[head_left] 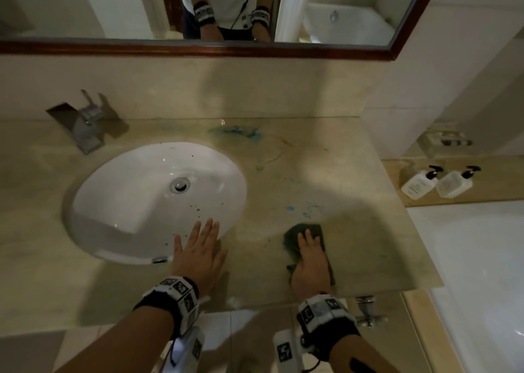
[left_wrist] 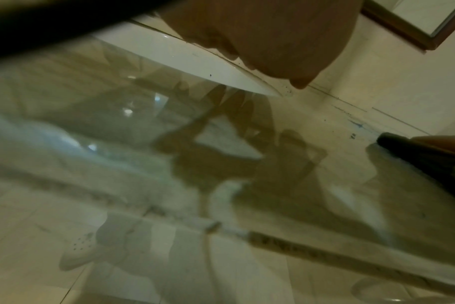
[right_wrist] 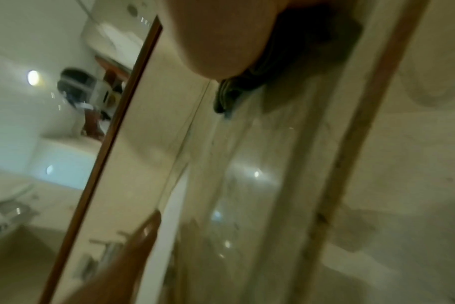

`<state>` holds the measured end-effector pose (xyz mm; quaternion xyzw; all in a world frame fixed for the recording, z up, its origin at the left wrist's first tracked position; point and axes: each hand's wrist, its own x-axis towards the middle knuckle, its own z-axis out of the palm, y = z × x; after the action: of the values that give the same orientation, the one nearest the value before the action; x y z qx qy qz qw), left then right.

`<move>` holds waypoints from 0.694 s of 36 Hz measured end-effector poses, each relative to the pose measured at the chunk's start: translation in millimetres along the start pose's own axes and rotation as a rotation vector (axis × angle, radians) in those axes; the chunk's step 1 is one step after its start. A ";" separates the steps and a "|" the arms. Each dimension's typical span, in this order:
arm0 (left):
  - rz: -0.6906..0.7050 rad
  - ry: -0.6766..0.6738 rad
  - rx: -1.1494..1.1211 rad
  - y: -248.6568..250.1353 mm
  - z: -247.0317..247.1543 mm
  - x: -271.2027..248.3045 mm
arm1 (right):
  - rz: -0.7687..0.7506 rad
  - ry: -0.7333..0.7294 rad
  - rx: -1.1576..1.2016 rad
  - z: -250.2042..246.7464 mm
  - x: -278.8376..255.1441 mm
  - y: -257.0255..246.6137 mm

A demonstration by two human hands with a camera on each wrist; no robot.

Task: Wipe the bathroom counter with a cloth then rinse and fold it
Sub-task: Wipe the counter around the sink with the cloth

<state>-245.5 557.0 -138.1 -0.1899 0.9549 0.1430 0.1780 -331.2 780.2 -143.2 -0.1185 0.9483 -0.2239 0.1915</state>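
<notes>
A dark green cloth [head_left: 295, 238] lies flat on the beige marble counter [head_left: 354, 191], near its front edge and right of the sink. My right hand [head_left: 312, 256] presses down on the cloth with straight fingers; the cloth [right_wrist: 231, 96] shows bunched under the palm in the right wrist view. My left hand [head_left: 202, 249] rests flat on the counter at the front right rim of the white sink [head_left: 136, 191], fingers spread and holding nothing. Blue stains [head_left: 241, 131] mark the counter near the back wall, with smaller blue spots [head_left: 290, 208] just beyond the cloth.
A chrome faucet [head_left: 88, 123] stands at the back left of the sink. A wood-framed mirror [head_left: 198, 48] hangs above. Two pump bottles [head_left: 442, 181] sit on a ledge to the right, beside a white bathtub [head_left: 482, 273]. Dark specks dot the sink basin.
</notes>
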 end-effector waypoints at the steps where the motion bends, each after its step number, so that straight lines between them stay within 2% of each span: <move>1: 0.000 0.005 -0.005 -2.6 -2.0 -0.7 | 0.000 0.023 0.113 -4.0 -2.5 0.2; 4: -0.006 0.022 0.001 -10.6 -8.6 -2.6 | 0.087 0.093 0.446 -30.3 -10.1 5.4; 6: -0.010 0.032 0.007 -18.0 -12.2 -3.4 | 0.121 0.140 0.493 -53.2 -12.1 11.9; 10: 0.003 0.039 0.016 -34.2 -16.7 -4.8 | 0.216 0.335 0.529 -81.5 -2.0 36.7; 12: 0.002 0.037 0.027 -41.0 -18.4 -7.3 | 0.252 0.387 0.454 -79.2 8.6 50.6; 16: 0.008 0.018 0.051 -56.5 -18.9 -9.7 | 0.337 0.264 0.049 -50.1 23.6 61.7; 18: 0.010 0.004 0.062 -64.2 -18.7 -9.2 | 0.338 0.254 -0.113 -32.5 24.2 57.4; 25: 0.068 -0.042 0.070 -72.0 -19.0 -5.1 | 0.297 0.158 -0.162 15.1 -5.6 -15.7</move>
<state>-216.7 488.3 -133.8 -0.1479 0.9612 0.1197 0.1997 -317.7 762.5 -146.6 0.0255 0.9824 -0.1247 0.1370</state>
